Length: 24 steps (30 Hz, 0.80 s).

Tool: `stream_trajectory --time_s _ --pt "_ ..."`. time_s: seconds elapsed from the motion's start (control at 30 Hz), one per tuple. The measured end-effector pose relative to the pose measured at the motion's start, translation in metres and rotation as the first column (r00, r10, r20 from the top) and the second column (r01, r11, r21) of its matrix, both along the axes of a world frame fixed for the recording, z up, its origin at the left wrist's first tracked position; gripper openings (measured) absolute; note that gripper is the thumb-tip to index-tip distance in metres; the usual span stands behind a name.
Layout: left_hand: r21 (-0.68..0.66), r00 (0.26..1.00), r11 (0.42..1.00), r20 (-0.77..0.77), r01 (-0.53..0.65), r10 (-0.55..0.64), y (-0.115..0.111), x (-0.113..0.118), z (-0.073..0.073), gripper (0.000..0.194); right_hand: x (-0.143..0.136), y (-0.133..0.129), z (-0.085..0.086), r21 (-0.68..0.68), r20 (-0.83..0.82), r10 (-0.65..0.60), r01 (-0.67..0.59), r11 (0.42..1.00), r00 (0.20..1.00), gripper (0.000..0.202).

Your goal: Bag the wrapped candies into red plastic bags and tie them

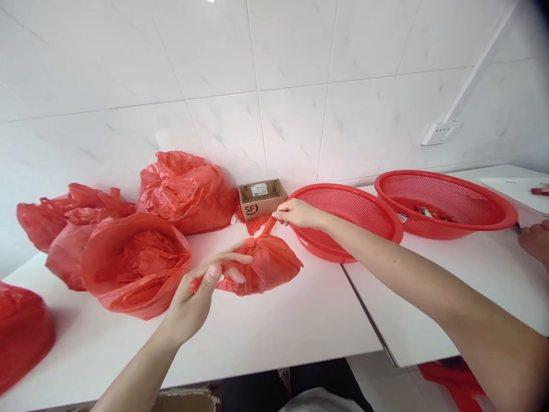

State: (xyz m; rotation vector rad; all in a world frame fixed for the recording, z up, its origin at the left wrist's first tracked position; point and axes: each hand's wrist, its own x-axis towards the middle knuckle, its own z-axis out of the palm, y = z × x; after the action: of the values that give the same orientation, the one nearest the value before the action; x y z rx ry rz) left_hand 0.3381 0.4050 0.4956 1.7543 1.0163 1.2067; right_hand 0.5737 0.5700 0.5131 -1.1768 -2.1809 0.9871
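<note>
A knotted-looking red plastic bag (274,266) with a rounded, filled body is at the middle of the white table (266,337). My right hand (295,213) pinches a twisted top end of this bag and pulls it up. Against the bag's left side is my left hand (201,286), its fingers stretched out and apart. A scrap of red plastic shows by the left thumb; whether it belongs to the same bag I cannot tell. What the bag contains is hidden.
Left stand a red plastic-lined container (96,257) and a large filled red bag (189,194). A small cardboard box (262,197) is by the wall. Right are two red mesh baskets (388,220) (484,197), the farther holding small packets. Another person's hand (534,243) is at the right edge.
</note>
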Motion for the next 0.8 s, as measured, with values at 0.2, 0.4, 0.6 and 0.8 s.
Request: stream_trajectory --time_s 0.2,0.4,0.6,0.8 --pt "-0.19 0.983 0.973 0.104 -0.13 0.152 0.03 0.025 0.007 0.036 -0.015 -0.033 0.03 0.03 -0.327 0.306 -0.314 0.949 0.894 0.027" --pt "-0.044 0.9 0.97 -0.387 -0.238 0.203 0.036 0.038 -0.028 0.028 -0.039 -0.067 -0.012 0.187 -0.333 -0.019 0.086 0.979 0.943 0.02" --pt "0.117 0.874 0.948 -0.368 -0.295 0.317 0.023 0.061 -0.079 0.039 -0.045 -0.12 -0.107 0.177 -0.455 -0.338 0.456 0.872 0.824 0.03" --pt "0.329 0.782 0.889 -0.44 -0.319 0.443 0.021 0.071 -0.113 0.048 -0.042 -0.119 -0.13 0.24 -0.428 -0.418 0.546 0.803 0.802 0.035"
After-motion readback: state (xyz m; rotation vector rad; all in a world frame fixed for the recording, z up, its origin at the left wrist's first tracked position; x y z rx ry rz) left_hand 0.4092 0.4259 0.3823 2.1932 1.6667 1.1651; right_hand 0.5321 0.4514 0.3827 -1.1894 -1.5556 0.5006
